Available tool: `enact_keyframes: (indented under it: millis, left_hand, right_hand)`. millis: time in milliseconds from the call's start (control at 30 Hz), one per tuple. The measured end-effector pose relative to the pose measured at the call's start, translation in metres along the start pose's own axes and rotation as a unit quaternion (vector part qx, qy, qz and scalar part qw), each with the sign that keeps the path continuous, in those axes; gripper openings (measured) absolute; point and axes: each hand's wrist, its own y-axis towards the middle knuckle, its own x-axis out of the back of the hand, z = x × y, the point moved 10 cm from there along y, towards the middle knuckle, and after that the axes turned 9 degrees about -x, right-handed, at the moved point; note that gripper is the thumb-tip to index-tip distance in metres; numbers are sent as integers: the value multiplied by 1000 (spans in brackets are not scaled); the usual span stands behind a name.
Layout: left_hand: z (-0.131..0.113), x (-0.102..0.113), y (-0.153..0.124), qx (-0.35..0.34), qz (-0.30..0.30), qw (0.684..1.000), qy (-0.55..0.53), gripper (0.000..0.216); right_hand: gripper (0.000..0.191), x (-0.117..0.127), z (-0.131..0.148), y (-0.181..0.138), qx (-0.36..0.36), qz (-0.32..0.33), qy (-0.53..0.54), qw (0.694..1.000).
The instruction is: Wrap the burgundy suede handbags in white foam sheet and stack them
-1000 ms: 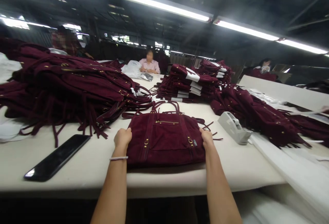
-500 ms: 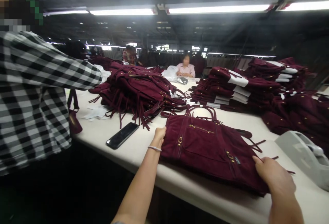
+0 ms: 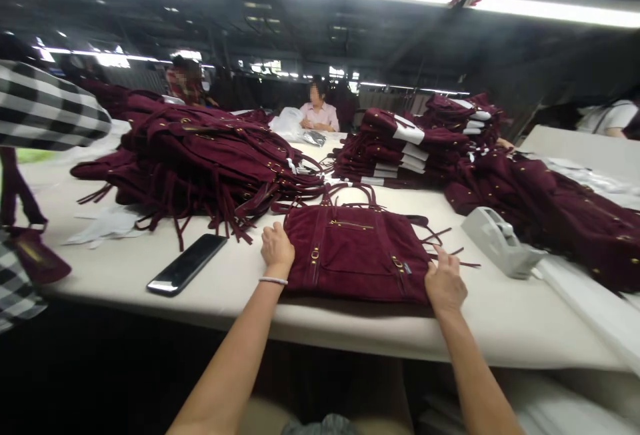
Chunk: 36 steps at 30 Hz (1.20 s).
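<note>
A burgundy suede handbag lies flat on the white table in front of me, handles pointing away, gold zip and rings on its face. My left hand is curled over the bag's left edge and grips it. My right hand rests on the bag's lower right corner, fingers bent over the edge and holding it.
A black phone lies left of the bag. Piles of the same burgundy bags fill the back and right. A grey tape dispenser stands at right. A person's checked sleeve reaches in from the left; another person sits far across.
The view swung left and has come back toward the centre. The bag has stayed on the table under both hands. The checked-shirt person has dropped back to the left edge.
</note>
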Motion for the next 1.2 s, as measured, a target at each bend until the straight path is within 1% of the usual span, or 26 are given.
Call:
enact_keyframes:
  millis: [33, 67, 100, 133, 167, 200, 233, 267, 300, 400, 500, 567, 633, 700, 733, 800, 867, 900, 933, 1000, 1067, 1100, 1133, 1167, 1200]
  left_hand:
    - [-11, -1, 0, -55, 8, 998, 15, 48]
    - [-26, -4, -1, -131, 23, 991, 32, 51]
    - [-42, -11, -5, -222, 51, 972, 52, 53]
    - [-57, -21, -12, -314, 92, 942, 72, 54]
    - [-66, -35, -21, -387, 144, 906, 97, 53]
    - [-67, -49, -29, -428, 200, 873, 121, 50]
    - [-63, -61, -33, -435, 252, 853, 142, 48]
    - [-56, -71, -34, -423, 293, 842, 160, 46]
    - [-49, -79, -34, -403, 320, 839, 176, 47]
    - [-40, -87, -31, -367, 349, 840, 195, 50]
    - [-47, -83, -30, -359, 360, 837, 202, 48]
    - [-63, -75, -31, -368, 361, 833, 201, 43]
    - [-87, -66, -36, -388, 350, 831, 189, 42]
    - [-114, -58, -49, -428, 334, 825, 160, 45]
    - [-126, -55, -60, -457, 328, 815, 139, 47]
    - [-140, -56, -87, -517, 337, 779, 109, 50]
    - [-135, -65, -112, -546, 368, 745, 107, 53]
    - [-128, -70, -119, -542, 386, 737, 116, 55]
    - [-119, -75, -124, -531, 401, 736, 125, 56]
    - [-105, -80, -126, -506, 415, 744, 133, 57]
    - [-99, -81, -123, -489, 421, 752, 132, 57]
    - [-99, -82, -122, -484, 423, 755, 131, 56]
    - [-99, -82, -120, -478, 426, 757, 129, 56]
    - [-98, -83, -118, -472, 430, 759, 128, 56]
    - [-98, -84, -116, -465, 431, 763, 128, 57]
  right_hand:
    - [49, 4, 8, -4, 48, -20, 13, 999]
    - [49, 5, 14, -8, 95, -26, 29, 995]
    - [50, 4, 17, -12, 138, -16, 46, 989]
    - [51, 0, 17, -14, 172, 8, 63, 983]
    - [51, -6, 14, -14, 192, 44, 79, 977]
    - [52, -13, 9, -14, 200, 85, 92, 972]
    - [52, -21, 3, -13, 200, 127, 102, 966]
    - [52, -27, -3, -12, 194, 163, 107, 961]
    - [53, -33, -8, -10, 187, 194, 108, 957]
    - [55, -43, -18, -6, 177, 253, 82, 948]
    - [55, -46, -19, -2, 178, 276, 15, 944]
    - [56, -45, -16, -1, 193, 272, -52, 941]
    - [56, -42, -10, -1, 222, 252, -111, 936]
    - [55, -38, -1, -3, 260, 226, -140, 928]
    - [54, -36, 4, -4, 277, 216, -145, 925]
    - [53, -28, 11, -4, 296, 205, -151, 921]
    - [55, -13, 22, 0, 299, 205, -160, 918]
    - [56, -1, 30, 2, 303, 202, -165, 917]
    - [59, 14, 43, 4, 314, 192, -168, 915]
    - [62, 50, 75, 4, 351, 155, -160, 909]
    - [61, 79, 104, -1, 389, 105, -130, 906]
    - [62, 84, 112, -3, 398, 85, -112, 907]
    - [63, 81, 113, -5, 395, 75, -94, 911]
    - [65, 69, 106, -5, 375, 74, -78, 921]
    - [68, 49, 91, -4, 345, 93, -66, 932]
